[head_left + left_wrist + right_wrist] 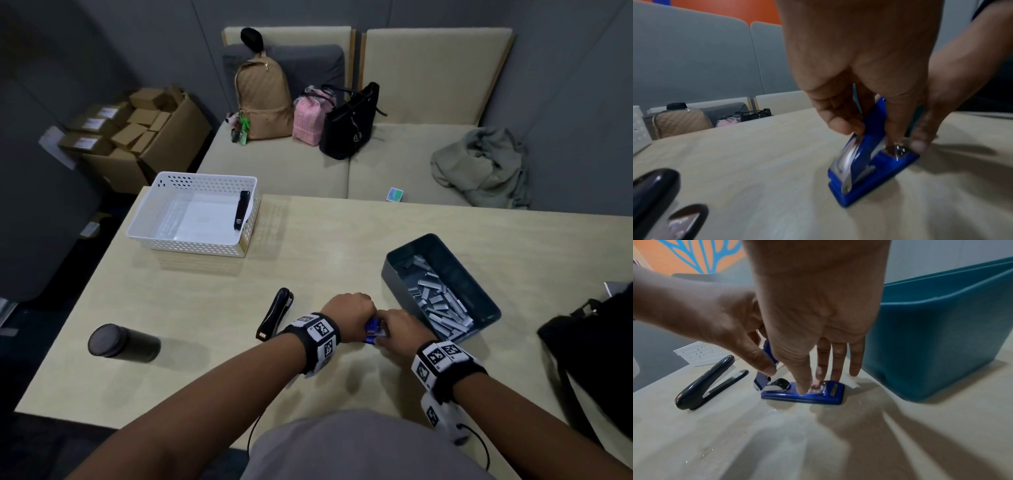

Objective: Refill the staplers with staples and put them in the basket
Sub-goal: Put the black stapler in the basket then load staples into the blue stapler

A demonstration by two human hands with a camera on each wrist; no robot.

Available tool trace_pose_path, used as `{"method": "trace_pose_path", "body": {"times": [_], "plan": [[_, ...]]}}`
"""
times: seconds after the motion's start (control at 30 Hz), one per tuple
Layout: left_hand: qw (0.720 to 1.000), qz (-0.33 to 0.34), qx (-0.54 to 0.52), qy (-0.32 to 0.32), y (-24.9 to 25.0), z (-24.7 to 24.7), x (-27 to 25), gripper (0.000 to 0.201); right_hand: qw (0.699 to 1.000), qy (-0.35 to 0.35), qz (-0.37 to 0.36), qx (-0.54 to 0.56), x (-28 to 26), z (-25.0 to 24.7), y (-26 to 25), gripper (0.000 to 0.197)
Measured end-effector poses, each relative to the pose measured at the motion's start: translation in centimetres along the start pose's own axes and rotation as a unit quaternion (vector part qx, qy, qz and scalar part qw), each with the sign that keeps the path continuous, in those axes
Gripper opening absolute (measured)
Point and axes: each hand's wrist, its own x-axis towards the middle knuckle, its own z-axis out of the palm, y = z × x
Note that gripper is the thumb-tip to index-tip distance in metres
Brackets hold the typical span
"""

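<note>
A blue stapler (373, 330) lies on the beige table (205, 301) between my hands, its top arm swung up. My left hand (352, 308) pinches the raised top (875, 116) between thumb and fingers. My right hand (394, 325) presses straight fingers (836, 368) and thumb down on the blue base (818, 395). A black stapler (275, 313) lies to the left with its mouth agape. A second black stapler (241, 209) leans inside the white basket (191, 240) at the far left. To my right, the dark teal bin (390, 274) holds several staple strips (442, 298).
A black cylindrical bottle (123, 342) lies on its side at the near left. A black bag (589, 342) sits at the table's right edge. Beyond the table stands a sofa (308, 164) with bags and a grey garment.
</note>
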Motion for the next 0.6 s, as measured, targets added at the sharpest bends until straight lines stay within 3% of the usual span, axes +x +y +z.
{"method": "trace_pose_path", "body": {"times": [0.13,0.2,0.27,0.43,0.6], "plan": [[1.000,0.001,0.020,-0.020,0.1,1.6,0.3,0.024,1.000,0.003,0.010,0.002,-1.0,0.8,1.0,0.031],[0.999,-0.001,0.032,-0.032,-0.5,3.1,0.1,0.034,1.000,0.000,0.024,0.003,-1.2,1.0,1.4,0.039],[0.999,-0.010,0.040,-0.034,-1.1,4.3,-0.2,0.043,0.999,-0.016,0.028,0.007,-1.0,1.2,1.8,0.045],[0.999,0.001,0.010,-0.045,-1.8,4.1,-1.2,0.038,0.997,-0.067,0.019,0.032,0.5,0.8,1.4,0.068],[0.995,-0.031,-0.068,-0.071,-4.0,2.8,-2.6,0.040,0.996,-0.081,-0.009,0.027,2.2,0.0,-1.1,0.055]]}}
